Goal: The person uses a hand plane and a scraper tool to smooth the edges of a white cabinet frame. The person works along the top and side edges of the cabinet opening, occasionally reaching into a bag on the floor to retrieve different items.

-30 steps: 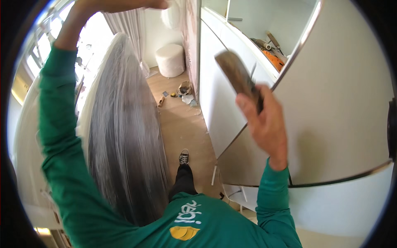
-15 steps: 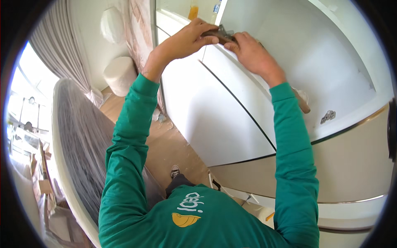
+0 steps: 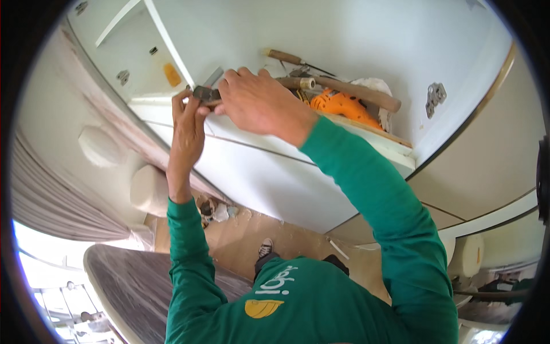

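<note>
Both of my hands meet at the front edge of a white cabinet (image 3: 275, 152), near its upright divider. My left hand (image 3: 188, 129) pinches the dark front end of a small brown hand plane (image 3: 205, 94) between thumb and fingers. Over the plane's rear lies my right hand (image 3: 260, 106), its fingers curled around the body and hiding most of it. Beside my right knuckles shows a flat grey strip (image 3: 214, 77); whether it belongs to the plane I cannot tell.
Behind my right hand, an orange power tool (image 3: 344, 108), a wooden handle (image 3: 366, 94) and a wood-handled pointed tool (image 3: 286, 56) lie on the cabinet. A metal hinge (image 3: 435, 98) juts from its wall. A plastic-wrapped table (image 3: 132, 286) stands left; shavings dot the floor (image 3: 252, 226).
My view has turned, bringing the tools in the cabinet into sight. Both hands have moved left along the cabinet edge with the plane, my left hand now at its front end.
</note>
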